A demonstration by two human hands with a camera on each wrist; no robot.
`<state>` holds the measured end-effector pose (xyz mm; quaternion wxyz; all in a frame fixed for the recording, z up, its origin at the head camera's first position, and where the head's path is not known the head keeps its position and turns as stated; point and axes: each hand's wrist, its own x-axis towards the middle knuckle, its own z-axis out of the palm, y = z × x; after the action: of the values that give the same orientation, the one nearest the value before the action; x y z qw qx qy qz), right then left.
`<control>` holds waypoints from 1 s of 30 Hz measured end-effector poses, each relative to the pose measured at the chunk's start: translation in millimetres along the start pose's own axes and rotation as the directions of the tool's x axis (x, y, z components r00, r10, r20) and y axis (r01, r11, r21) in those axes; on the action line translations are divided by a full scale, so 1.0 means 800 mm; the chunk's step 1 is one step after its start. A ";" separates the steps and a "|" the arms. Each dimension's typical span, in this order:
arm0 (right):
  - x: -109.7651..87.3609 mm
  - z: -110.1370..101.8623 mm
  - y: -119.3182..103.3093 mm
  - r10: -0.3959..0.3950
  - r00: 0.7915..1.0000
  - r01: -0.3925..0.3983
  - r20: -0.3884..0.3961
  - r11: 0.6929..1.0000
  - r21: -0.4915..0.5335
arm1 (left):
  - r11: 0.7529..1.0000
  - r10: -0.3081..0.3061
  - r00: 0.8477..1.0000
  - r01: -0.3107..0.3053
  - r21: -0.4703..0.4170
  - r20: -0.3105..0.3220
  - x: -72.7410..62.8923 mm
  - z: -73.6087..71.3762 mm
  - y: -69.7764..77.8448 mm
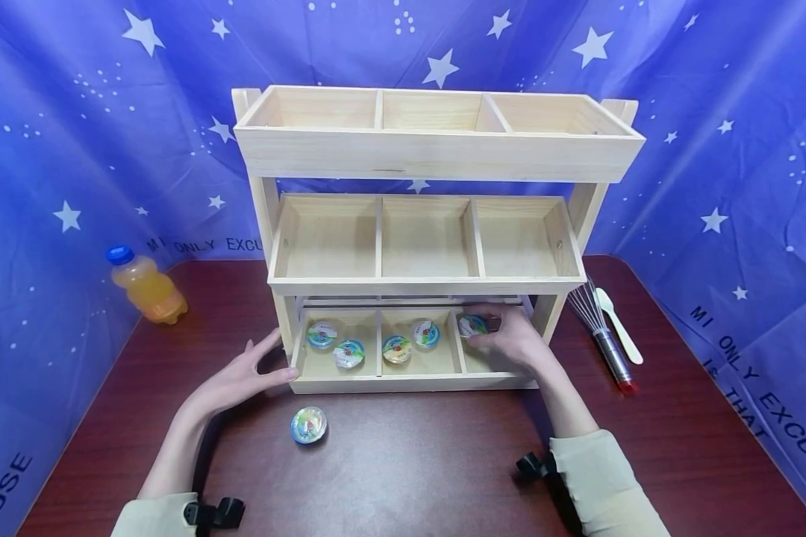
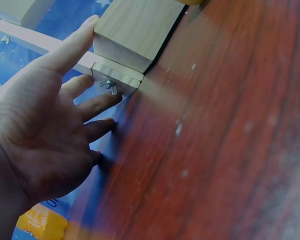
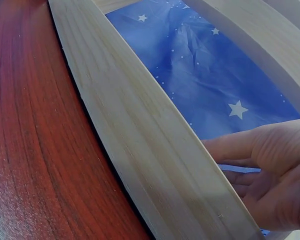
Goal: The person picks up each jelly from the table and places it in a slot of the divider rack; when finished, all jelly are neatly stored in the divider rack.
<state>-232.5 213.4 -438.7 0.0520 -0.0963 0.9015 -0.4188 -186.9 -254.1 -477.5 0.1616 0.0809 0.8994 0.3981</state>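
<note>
My right hand (image 1: 510, 335) reaches into the right compartment of the wooden rack's bottom tier and grips a small jelly cup (image 1: 471, 326) there. In the right wrist view the tier's front board (image 3: 140, 120) hides the fingertips and the cup. With fingers spread, my left hand (image 1: 242, 377) touches the bottom tier's left end, the thumb at its front corner (image 2: 122, 40). Two jelly cups, one of them a lid-up cup (image 1: 349, 353), lie in the left compartment. The middle compartment holds two more, including a yellowish cup (image 1: 397, 349). Another jelly cup (image 1: 308, 425) sits on the table before the rack.
The rack's upper tier (image 1: 436, 153) and middle tier (image 1: 430, 239) each have three compartments. An orange drink bottle (image 1: 149, 287) stands at the left. A whisk (image 1: 607, 344) and a white spoon-like utensil (image 1: 619, 326) lie right of the rack. A blue starry curtain (image 1: 712, 149) surrounds the table.
</note>
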 end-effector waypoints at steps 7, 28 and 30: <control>0.002 0.001 0.002 -0.011 1.000 0.011 0.001 1.000 -0.005 | 1.000 0.012 1.000 -0.012 -0.001 -0.003 0.000 -0.002 0.001; 0.002 0.008 0.011 -0.045 0.999 0.045 0.009 0.999 0.016 | 1.000 0.012 1.000 -0.012 -0.010 0.000 -0.001 0.000 0.000; 0.002 0.007 0.010 -0.046 0.999 0.046 0.010 0.999 0.018 | 1.000 0.010 1.000 -0.010 -0.010 0.000 -0.001 0.000 0.000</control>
<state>-234.2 214.0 -448.6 0.0480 -0.1188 0.8950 -0.4273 -186.2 -254.1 -477.1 0.1599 0.0846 0.8969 0.4035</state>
